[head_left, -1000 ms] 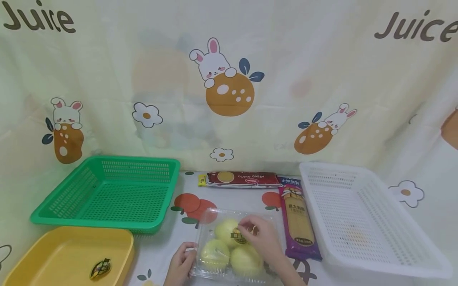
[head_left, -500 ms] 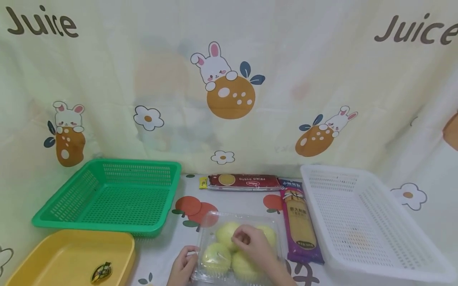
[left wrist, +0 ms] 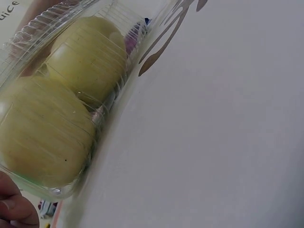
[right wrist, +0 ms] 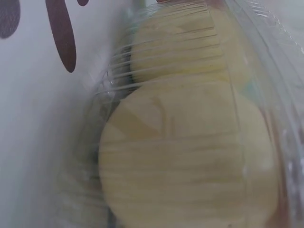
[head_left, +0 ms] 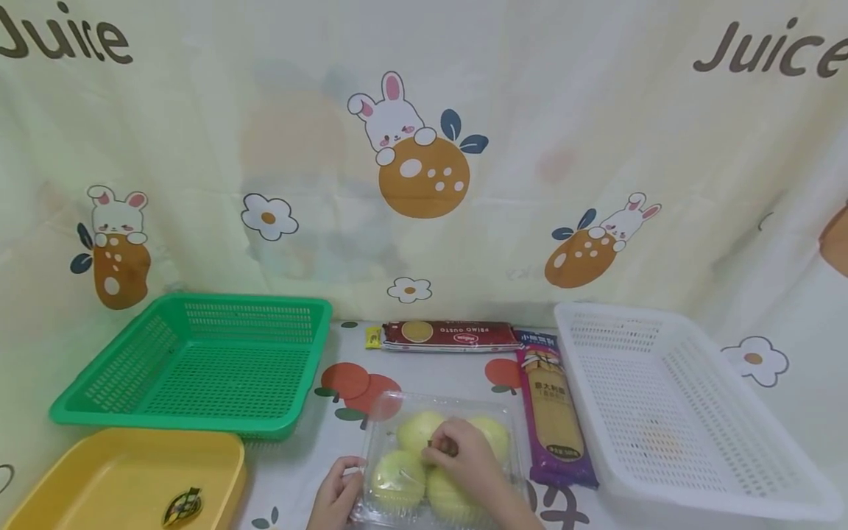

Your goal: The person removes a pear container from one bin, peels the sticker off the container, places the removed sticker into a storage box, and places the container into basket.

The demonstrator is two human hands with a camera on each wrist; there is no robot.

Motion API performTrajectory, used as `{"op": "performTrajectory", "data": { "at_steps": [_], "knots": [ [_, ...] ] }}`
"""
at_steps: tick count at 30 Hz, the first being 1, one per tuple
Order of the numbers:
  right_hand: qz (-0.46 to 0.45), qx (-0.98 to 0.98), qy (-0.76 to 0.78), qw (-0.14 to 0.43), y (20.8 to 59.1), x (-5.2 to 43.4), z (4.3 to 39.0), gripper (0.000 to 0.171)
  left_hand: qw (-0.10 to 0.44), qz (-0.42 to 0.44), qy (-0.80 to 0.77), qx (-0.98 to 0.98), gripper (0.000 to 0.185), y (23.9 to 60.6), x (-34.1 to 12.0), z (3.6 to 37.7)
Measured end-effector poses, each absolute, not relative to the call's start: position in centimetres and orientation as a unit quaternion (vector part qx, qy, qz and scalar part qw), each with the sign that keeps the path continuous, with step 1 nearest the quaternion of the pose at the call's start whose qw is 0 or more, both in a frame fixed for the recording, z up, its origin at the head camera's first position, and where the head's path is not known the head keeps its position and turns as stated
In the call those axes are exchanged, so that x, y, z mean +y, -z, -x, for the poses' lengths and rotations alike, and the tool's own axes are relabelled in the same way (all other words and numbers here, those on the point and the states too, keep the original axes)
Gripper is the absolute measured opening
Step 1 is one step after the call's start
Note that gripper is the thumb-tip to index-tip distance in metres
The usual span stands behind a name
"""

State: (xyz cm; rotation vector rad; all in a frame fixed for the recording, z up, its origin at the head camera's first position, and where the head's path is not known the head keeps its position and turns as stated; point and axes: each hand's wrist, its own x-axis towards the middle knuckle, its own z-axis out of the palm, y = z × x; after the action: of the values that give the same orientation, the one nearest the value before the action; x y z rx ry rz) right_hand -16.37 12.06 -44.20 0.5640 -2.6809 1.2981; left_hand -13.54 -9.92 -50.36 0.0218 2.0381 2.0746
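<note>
A clear plastic clamshell box [head_left: 380,419] lies on the table, with several round yellow-green fruits [head_left: 400,475] inside; they look like apples or pears. My left hand [head_left: 338,492] holds the box's left edge with bent fingers. Over the middle of the lid, my right hand [head_left: 467,460] pinches a small dark sticker [head_left: 430,443], mostly hidden by the fingers. Through the box's ribbed side, the left wrist view shows two fruits [left wrist: 47,128] and some of my left fingers [left wrist: 14,204]. The right wrist view has fruits [right wrist: 185,152] close up, without my right fingers.
A green basket [head_left: 232,368] and a yellow basin [head_left: 132,471] stand left; a dark printed sticker [head_left: 182,508] lies in the basin. Behind the box are a red biscuit pack [head_left: 457,336] and small yellow packet [head_left: 374,338]. Right are a purple noodle pack [head_left: 555,412] and white basket [head_left: 695,412].
A second ago the dark sticker lay on the lid with my right fingers at its edge. It has come off the lid, and my right hand has moved slightly left and nearer me.
</note>
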Motion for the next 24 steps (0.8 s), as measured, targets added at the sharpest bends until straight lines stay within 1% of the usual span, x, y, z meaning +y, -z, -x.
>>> {"op": "performTrajectory", "data": {
  "at_steps": [4, 16, 24],
  "knots": [
    [-0.180, -0.883, -0.430, 0.056, 44.22, 11.87, 16.49, 0.016, 0.118, -0.006, -0.713, 0.691, 0.030, 50.33, -10.01, 13.53],
    [-0.179, -0.894, -0.398, 0.103, 44.21, 11.54, 16.86, 0.015, 0.111, 0.000, -0.705, 0.701, 0.031, 49.90, -9.82, 13.83],
    [-0.188, -0.897, -0.377, 0.132, 44.50, 11.65, 16.31, 0.016, 0.134, -0.013, -0.741, 0.658, 0.033, 50.39, -9.97, 13.45]
  ]
}}
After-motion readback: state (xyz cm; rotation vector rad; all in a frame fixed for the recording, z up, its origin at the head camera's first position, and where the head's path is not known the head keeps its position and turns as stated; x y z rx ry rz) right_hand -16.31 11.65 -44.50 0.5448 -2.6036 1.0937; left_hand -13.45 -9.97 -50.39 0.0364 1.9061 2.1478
